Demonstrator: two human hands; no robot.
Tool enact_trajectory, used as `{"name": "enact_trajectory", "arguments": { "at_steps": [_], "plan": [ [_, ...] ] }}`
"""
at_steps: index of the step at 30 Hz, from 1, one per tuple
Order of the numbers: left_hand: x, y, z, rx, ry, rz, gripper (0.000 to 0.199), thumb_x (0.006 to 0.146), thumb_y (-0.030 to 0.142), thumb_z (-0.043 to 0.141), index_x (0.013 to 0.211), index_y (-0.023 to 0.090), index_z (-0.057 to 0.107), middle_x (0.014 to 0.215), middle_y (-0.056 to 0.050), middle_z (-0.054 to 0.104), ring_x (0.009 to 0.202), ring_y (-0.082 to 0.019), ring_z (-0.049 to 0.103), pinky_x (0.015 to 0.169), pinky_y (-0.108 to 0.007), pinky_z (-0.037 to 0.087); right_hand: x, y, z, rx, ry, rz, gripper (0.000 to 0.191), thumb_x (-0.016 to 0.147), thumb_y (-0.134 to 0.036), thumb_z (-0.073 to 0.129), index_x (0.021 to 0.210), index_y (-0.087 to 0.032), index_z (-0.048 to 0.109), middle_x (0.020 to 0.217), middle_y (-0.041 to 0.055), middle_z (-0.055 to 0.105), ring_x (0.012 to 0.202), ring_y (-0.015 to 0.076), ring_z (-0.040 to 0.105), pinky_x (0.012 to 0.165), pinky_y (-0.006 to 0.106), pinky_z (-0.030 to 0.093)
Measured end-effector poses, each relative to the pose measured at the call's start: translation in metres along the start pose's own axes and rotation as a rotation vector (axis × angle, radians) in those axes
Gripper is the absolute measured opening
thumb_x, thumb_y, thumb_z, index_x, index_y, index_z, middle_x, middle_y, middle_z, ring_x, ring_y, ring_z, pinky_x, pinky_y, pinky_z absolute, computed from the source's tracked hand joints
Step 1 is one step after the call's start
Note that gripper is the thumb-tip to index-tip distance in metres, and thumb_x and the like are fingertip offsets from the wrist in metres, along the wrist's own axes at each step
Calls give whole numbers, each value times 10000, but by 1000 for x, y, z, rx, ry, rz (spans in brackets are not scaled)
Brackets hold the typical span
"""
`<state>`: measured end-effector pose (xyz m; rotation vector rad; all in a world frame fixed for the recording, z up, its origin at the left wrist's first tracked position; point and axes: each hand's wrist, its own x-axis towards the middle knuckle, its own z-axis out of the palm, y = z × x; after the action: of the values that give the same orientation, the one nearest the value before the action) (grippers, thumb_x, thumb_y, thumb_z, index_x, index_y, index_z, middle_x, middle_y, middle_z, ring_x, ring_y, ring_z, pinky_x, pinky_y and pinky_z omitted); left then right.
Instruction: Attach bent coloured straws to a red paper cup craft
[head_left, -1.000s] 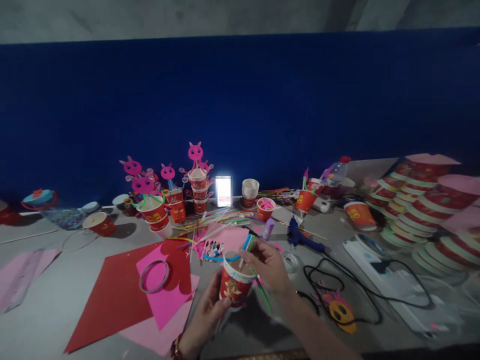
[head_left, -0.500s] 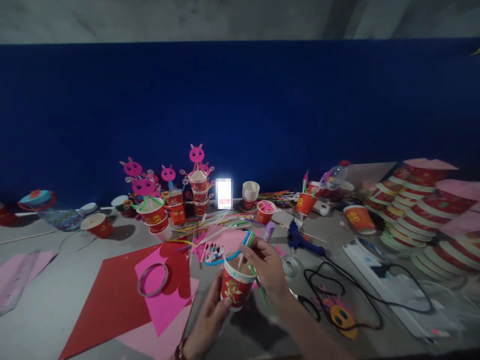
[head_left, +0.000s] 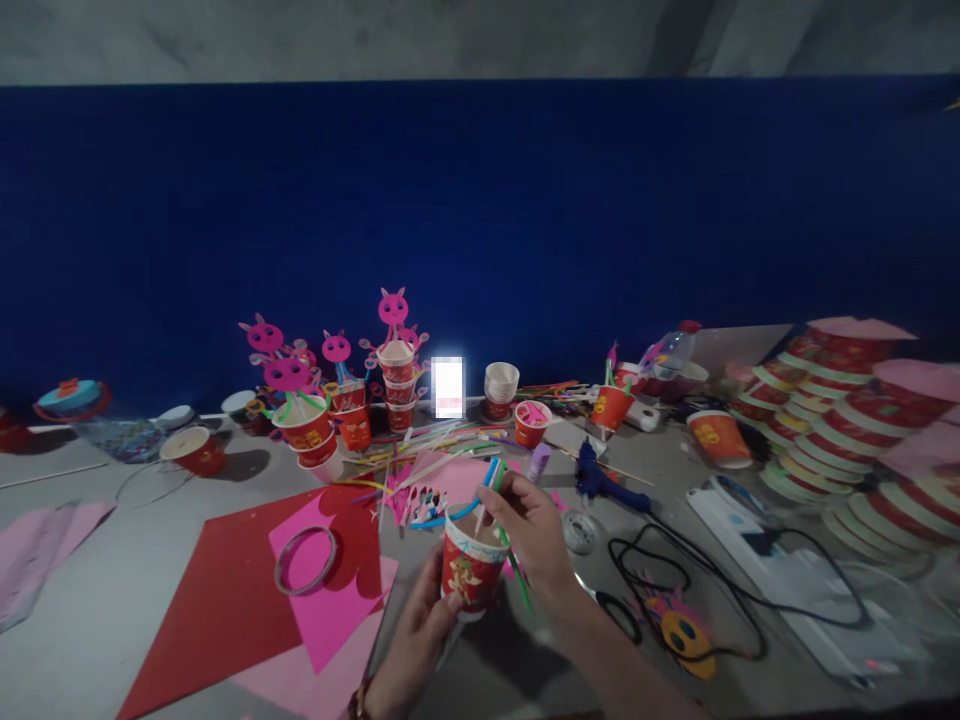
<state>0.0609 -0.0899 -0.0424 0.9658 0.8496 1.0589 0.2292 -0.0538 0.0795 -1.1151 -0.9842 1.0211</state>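
A: Any change in the last second?
B: Hardly any. Just a fuller view of the black-handled scissors (head_left: 619,615), beside the right forearm (head_left: 626,655), than a second ago.
A: And at the red paper cup with the pale patterned rim (head_left: 472,575)?
B: Much the same hold. Apparently raised off the grey tabletop (head_left: 487,685), slightly tilted, in the curled grip of the left hand (head_left: 424,612), thumb pressed against the printed front.
A: And with the right hand (head_left: 536,530)?
B: Pinching, thumb against fingers: a bendy blue strip (head_left: 491,472) and a bendy green strip (head_left: 520,582) by the cup's mouth, plus, apparently, a slim white stick (head_left: 478,522) reaching down inside.
A: Meaning what for the work?
B: Probably a steadying pause, without release. Cannot tell, behind the fingers, of any join between strips and stick.
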Motion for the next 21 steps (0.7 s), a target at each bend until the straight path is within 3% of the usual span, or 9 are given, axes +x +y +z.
{"name": "enact_trajectory", "arguments": {
  "at_steps": [4,7,12,15,21],
  "plan": [
    [0,1,-2,-50,16,-23,571,774,480,737,1312,313,641,1455,-76,588,1349,-348,523,1091,-489,455,2,-1,-1,8,-56,-9,350,745,-513,783,740,-194,639,664,-2,629,601,158,571,583,261,474],
    [1,5,-5,1,53,6,503,756,476,753,1232,321,702,1379,-78,652,1286,-346,580,1036,-460,508,0,-2,-3,22,-117,-28,348,810,-543,703,838,-198,666,777,32,669,711,192,618,665,288,513],
    [4,14,-1,-15,35,2,541,769,528,719,1252,286,683,1263,-106,711,1121,-339,676,919,-454,566,-3,0,-13,-21,-168,-73,241,844,-442,701,872,-202,707,882,54,694,847,221,629,765,306,508],
    [3,27,10,-160,-45,-44,547,769,528,720,1240,254,680,1127,-116,758,958,-314,718,823,-434,577,-3,0,-23,-50,-197,-105,204,854,-415,701,870,-213,724,939,60,699,939,242,629,852,329,498],
    [-2,58,26,-662,-217,-189,341,807,413,708,1003,140,765,927,-118,769,758,-228,694,706,-342,533,-7,8,-29,-18,-343,-84,419,890,-513,645,1238,-281,627,1248,93,658,1124,279,617,984,422,490]
  ]
}}
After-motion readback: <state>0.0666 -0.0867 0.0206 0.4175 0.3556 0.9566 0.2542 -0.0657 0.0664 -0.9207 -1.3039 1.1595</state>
